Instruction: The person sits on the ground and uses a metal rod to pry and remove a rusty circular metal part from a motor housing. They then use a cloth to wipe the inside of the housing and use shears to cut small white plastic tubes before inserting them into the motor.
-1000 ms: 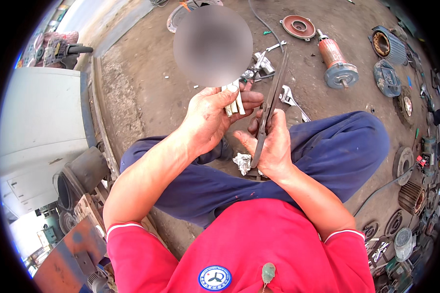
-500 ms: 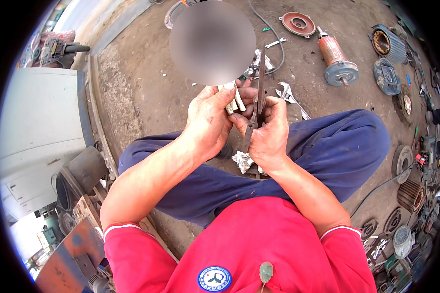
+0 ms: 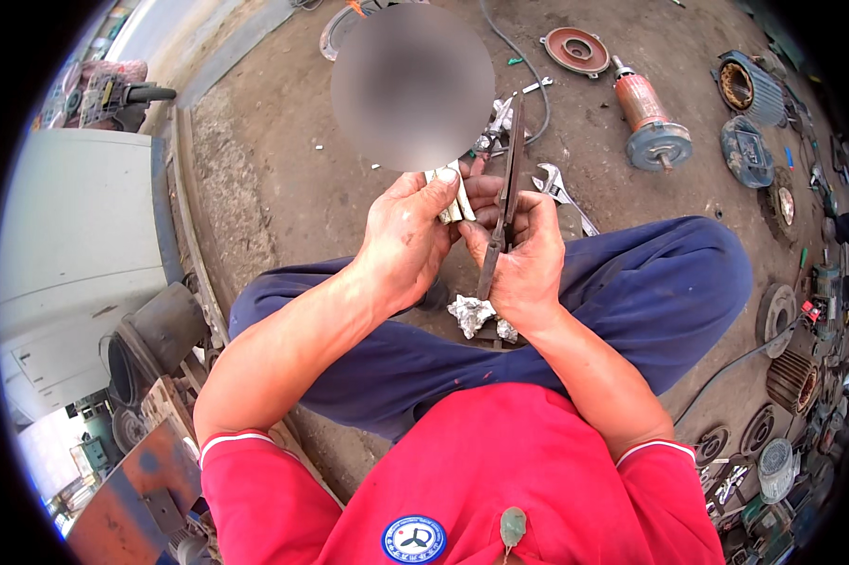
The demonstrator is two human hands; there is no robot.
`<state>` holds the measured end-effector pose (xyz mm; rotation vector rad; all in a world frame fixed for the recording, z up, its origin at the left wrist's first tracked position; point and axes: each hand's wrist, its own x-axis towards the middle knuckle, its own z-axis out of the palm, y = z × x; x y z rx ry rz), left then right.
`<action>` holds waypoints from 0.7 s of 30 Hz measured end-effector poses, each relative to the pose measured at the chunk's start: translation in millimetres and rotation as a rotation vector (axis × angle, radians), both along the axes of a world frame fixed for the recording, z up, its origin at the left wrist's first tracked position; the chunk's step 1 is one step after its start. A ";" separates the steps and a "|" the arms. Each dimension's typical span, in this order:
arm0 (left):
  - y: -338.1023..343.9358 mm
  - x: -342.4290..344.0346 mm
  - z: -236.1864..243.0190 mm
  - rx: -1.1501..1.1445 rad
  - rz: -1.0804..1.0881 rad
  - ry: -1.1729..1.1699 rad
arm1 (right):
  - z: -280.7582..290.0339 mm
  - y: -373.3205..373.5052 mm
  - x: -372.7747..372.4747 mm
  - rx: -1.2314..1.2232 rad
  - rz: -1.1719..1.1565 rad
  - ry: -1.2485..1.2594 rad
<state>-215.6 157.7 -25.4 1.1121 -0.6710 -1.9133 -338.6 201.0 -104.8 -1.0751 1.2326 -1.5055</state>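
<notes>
My left hand (image 3: 407,224) is closed, its thumb pressing a pale cream folded strip (image 3: 456,209) against the fingers. Close beside it, my right hand (image 3: 528,247) grips a long, narrow, dark metal tool (image 3: 515,151). The tool stands roughly upright in the picture, its lower end crossing the palm; its exact kind is unclear. Fingertips of my right hand reach close to the strip, and I cannot tell whether they touch it. Below the hands, crumpled silvery material (image 3: 471,316) lies between my legs. A grey blurred disc covers what is just beyond the strip.
An adjustable wrench (image 3: 558,185) lies on the ground beyond my right knee. Farther right are a red-and-grey motor rotor (image 3: 643,108), a reddish round cover (image 3: 576,51) and a finned motor housing (image 3: 752,87). A black cable (image 3: 540,89) curves beyond. At left stands a pale cabinet (image 3: 80,226).
Both hands have shifted slightly right and toward me. The dark tool has moved a little right with my right hand, and the strip stays in my left hand.
</notes>
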 end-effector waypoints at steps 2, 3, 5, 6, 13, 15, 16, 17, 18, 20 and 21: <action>1.9 -3.0 2.3 0.001 0.015 -0.007 | 1.4 0.3 -0.3 0.014 -0.002 -0.002; 2.5 -5.9 5.5 0.011 0.034 -0.008 | 3.1 1.4 1.2 0.019 -0.007 -0.014; 1.3 -6.7 6.7 0.016 0.032 0.000 | 6.0 1.3 2.6 0.028 -0.013 -0.037; 0.4 -4.3 4.4 0.010 0.012 0.009 | 8.1 0.6 2.7 0.033 -0.014 -0.048; -12.1 19.1 5.1 0.037 -0.250 -0.193 | 38.2 7.0 -50.1 0.382 0.307 0.170; -10.7 25.0 10.1 0.052 -0.362 -0.184 | 46.4 7.2 -76.0 0.489 0.488 0.273; -10.6 28.8 13.6 0.061 -0.435 -0.161 | 46.2 8.1 -85.2 0.501 0.559 0.304; -10.4 30.9 17.0 0.068 -0.510 -0.138 | 47.1 9.2 -92.4 0.514 0.628 0.335; -10.5 31.3 18.6 0.088 -0.543 -0.121 | 48.8 9.0 -97.3 0.523 0.676 0.378; -9.7 32.1 18.0 0.111 -0.607 -0.105 | 53.1 7.6 -102.9 0.537 0.776 0.462; -9.1 32.4 18.5 0.122 -0.637 -0.100 | 55.6 8.4 -103.4 0.542 0.780 0.464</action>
